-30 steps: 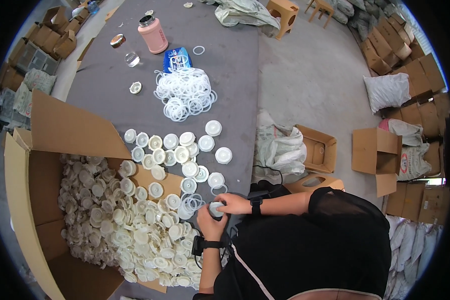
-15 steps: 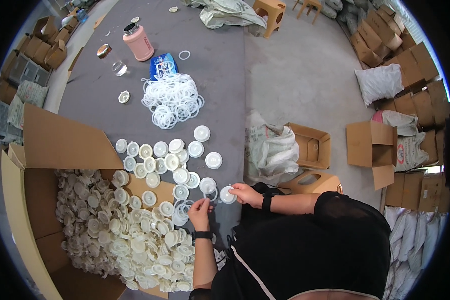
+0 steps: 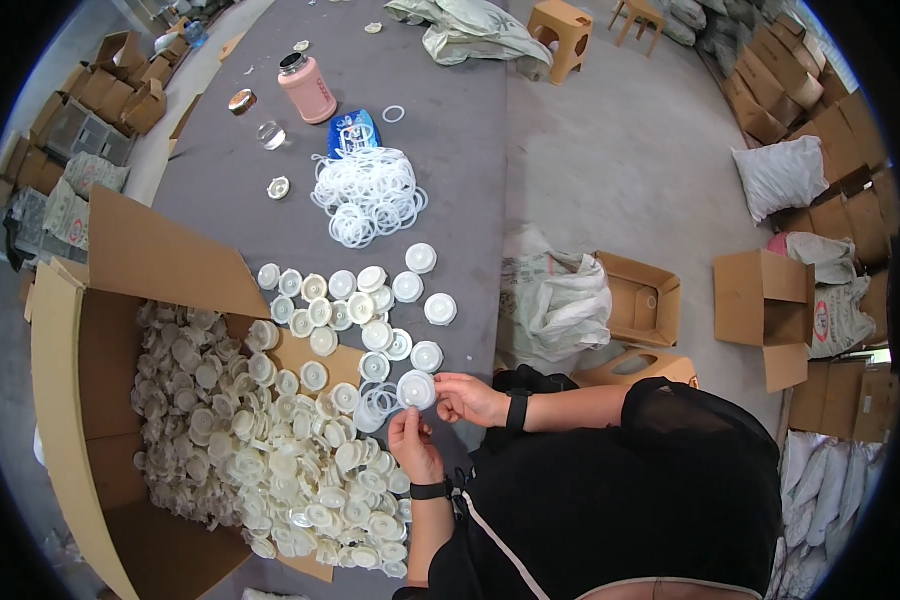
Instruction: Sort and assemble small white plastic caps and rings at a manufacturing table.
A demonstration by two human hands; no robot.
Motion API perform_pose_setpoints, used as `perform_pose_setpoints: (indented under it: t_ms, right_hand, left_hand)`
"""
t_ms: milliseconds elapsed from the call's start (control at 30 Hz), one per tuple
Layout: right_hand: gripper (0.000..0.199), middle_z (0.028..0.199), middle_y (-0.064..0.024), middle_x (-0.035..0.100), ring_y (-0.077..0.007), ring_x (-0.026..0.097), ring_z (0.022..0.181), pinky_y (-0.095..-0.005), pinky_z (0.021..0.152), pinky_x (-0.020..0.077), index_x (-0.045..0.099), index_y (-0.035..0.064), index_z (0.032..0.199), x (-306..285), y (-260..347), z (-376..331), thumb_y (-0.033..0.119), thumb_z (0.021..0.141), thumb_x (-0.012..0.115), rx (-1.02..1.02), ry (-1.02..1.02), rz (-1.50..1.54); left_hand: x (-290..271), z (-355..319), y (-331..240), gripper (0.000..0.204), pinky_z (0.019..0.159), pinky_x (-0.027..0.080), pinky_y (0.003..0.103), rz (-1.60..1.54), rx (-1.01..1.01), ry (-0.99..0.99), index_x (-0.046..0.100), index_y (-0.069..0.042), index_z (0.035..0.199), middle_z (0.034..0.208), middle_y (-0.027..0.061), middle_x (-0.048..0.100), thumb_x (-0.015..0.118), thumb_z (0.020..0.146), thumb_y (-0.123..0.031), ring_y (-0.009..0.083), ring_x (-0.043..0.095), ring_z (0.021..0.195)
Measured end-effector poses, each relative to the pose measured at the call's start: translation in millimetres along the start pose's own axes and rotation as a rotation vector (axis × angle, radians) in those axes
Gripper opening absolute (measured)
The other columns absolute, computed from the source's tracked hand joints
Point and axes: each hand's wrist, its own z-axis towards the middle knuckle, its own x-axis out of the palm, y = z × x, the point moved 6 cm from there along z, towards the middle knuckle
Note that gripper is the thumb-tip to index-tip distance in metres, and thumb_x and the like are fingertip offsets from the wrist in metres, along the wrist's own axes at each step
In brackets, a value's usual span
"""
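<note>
Both hands hold a round white plastic lid (image 3: 416, 389) at the near edge of the grey-covered table. My right hand (image 3: 473, 399) pinches its right side. The fingertips of my left hand (image 3: 416, 443) are closed at its lower edge; whether a ring is between them and the lid I cannot make out. Just left of the lid lie several loose clear rings (image 3: 374, 408). Beyond my hands, several more white lids (image 3: 440, 309) are spread over the table. To the left, a big heap of cream-white lids (image 3: 300, 480) spills from an open cardboard box (image 3: 107, 380).
A pile of white rings (image 3: 370, 190) lies farther up the table by a blue packet (image 3: 353, 133). Behind it stand a pink bottle (image 3: 308, 92) and a clear jar (image 3: 271, 135). Right of the table are a white sack (image 3: 560, 308), a cardboard box (image 3: 642, 300) and a stool (image 3: 640, 367).
Before, my left hand held a ring apart from the lid in my right hand. Now the hands have come together at one lid. Another lid lies just beyond. The view has shifted slightly.
</note>
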Motion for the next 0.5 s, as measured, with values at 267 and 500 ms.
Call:
perform_pose_setpoints:
  t_ms: [267, 500]
  right_hand:
    - [0.009, 0.073, -0.0001, 0.049, -0.0112, 0.050, 0.057, -0.0234, 0.050, 0.0356, 0.045, 0.0101, 0.087, 23.8, -11.4, -11.2, 0.017, 0.082, 0.042, -0.027, 0.076, 0.061]
    - [0.033, 0.092, -0.0046, 0.053, -0.0139, 0.055, 0.063, -0.0250, 0.056, 0.0427, 0.042, 0.0050, 0.112, 3.0, -5.7, 15.7, 0.015, 0.081, 0.045, -0.131, -0.069, -0.081]
  left_hand:
    - [-9.1, -16.2, -13.2, 0.006, 0.051, 0.035, 0.020, -0.071, 0.113, 0.040, 0.052, -0.008, 0.079, 0.067, 0.0000, 0.052, 0.056, 0.079, -0.013, 0.0080, 0.045, 0.056]
    - [-64.9, -12.6, -30.1, 0.006, 0.054, 0.038, 0.023, -0.326, 0.070, -0.153, 0.049, -0.008, 0.080, 0.072, 0.0001, 0.051, 0.052, 0.080, -0.013, 0.0095, 0.047, 0.061]
